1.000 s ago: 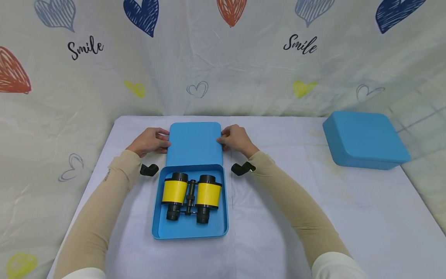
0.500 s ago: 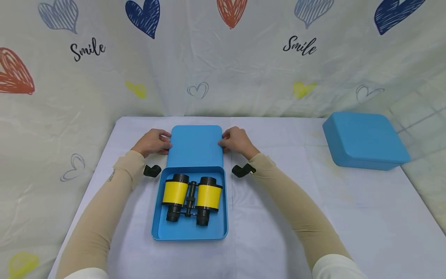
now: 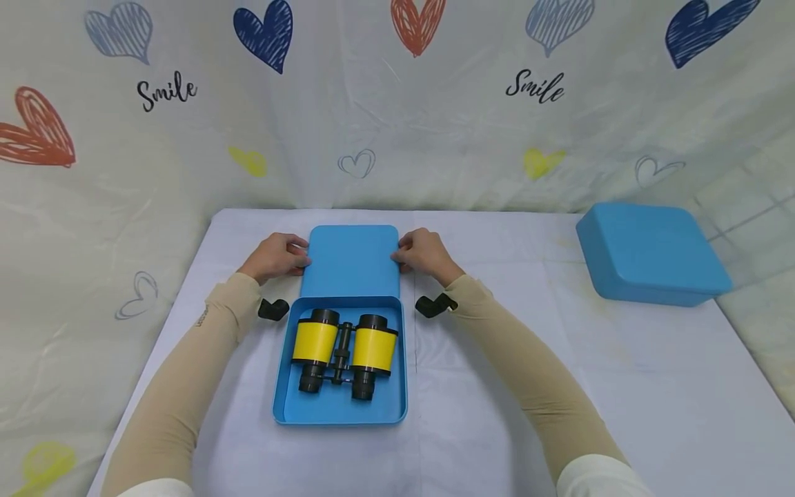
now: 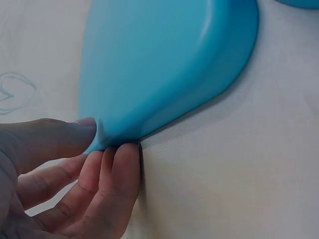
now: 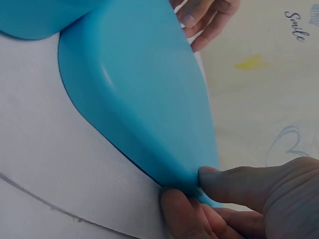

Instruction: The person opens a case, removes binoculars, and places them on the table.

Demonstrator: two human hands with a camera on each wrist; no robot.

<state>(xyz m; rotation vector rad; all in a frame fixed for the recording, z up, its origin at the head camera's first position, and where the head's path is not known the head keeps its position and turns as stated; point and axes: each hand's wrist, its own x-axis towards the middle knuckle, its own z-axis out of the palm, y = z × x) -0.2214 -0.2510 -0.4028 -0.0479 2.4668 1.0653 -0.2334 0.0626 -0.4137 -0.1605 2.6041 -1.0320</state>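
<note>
Yellow-and-black binoculars (image 3: pixel 375 348) lie in a shallow blue tray (image 3: pixel 340 416) in the head view. Directly behind the tray is a blue lid (image 3: pixel 354 261), its smooth top facing up. My left hand (image 3: pixel 276 256) pinches the lid's left edge, thumb at the upper rim and fingertips under it, as the left wrist view shows. Opposite it, my right hand (image 3: pixel 428 254) pinches the right edge in the same way. The lid's near edge meets the tray's far rim; whether it rests on that rim or the table is unclear.
A closed blue box (image 3: pixel 652 252) stands at the table's back right. White cloth (image 3: pixel 497 428) covers the table. Behind it hangs a curtain (image 3: pixel 404 124) printed with hearts. Black wrist mounts (image 3: pixel 437 305) stick out near both cuffs.
The lid's far edge has come slightly lower in the head view, with both hands keeping their grip. The head view has shifted a little. Binoculars and tray stay put.
</note>
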